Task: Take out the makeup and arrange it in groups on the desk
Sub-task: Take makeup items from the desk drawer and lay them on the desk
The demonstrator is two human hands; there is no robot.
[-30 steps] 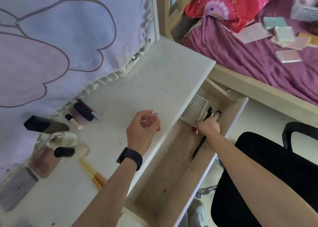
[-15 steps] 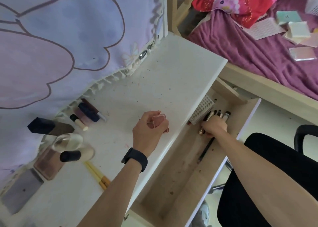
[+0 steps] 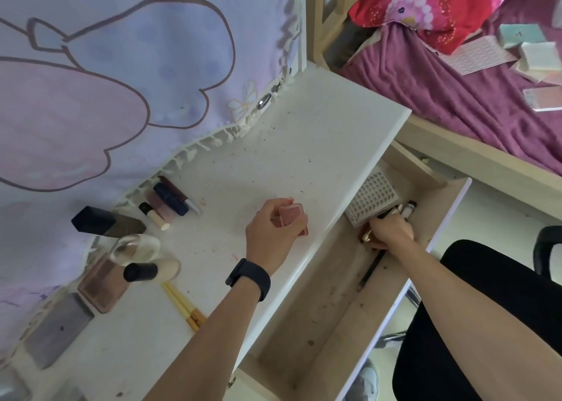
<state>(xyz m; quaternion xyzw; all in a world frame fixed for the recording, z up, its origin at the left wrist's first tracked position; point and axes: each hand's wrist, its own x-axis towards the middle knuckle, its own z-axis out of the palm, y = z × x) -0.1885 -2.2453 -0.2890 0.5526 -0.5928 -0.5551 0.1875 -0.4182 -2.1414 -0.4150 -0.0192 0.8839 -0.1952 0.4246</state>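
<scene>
Your left hand [image 3: 273, 233] rests on the worktop [image 3: 304, 145] near its front edge, fingers curled round a pink compact [image 3: 290, 215]. A second pink piece shows under it, touching the surface. Your right hand [image 3: 392, 231] is down in the far corner of the open drawer [image 3: 319, 324]. Its fist is closed round a bundle of makeup sticks [image 3: 406, 209], dark tips poking out past the knuckles, just beside the white grid tray [image 3: 372, 198]. Gold-coloured piece [image 3: 369, 237] at the heel of that hand: can't tell if it's gripped. Black pencil [image 3: 369, 271] lies loose on the drawer floor. Back left of the worktop: lip tubes [image 3: 165, 201] in a row, bottles [image 3: 152, 271], palettes [image 3: 103, 282], yellow pencils [image 3: 182, 304].
</scene>
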